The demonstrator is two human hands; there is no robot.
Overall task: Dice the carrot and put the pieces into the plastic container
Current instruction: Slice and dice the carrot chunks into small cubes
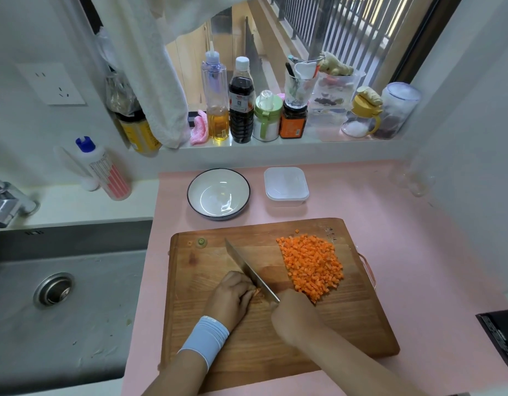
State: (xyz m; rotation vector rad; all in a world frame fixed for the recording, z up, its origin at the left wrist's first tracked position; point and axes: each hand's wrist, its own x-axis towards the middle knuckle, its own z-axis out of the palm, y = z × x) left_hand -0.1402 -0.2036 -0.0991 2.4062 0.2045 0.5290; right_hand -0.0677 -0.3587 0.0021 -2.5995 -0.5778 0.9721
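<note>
The camera sits on my head and looks forward and steeply down, so I see the rectangular brown wooden cutting board (347, 324) almost from above. It is close: my left hand (233, 295) and right hand (292, 312) sit in the lower middle, and my forearms run out past the bottom edge. The wide lens bows straight lines outward toward the corners. The view faces the wall with the barred window (347, 32) at the top, farther off, its white sill (275, 147) crossing the frame above the middle. The grey steel sink (75, 324) falls at the left edge, the pale pink countertop (418, 238) at the right.
</note>
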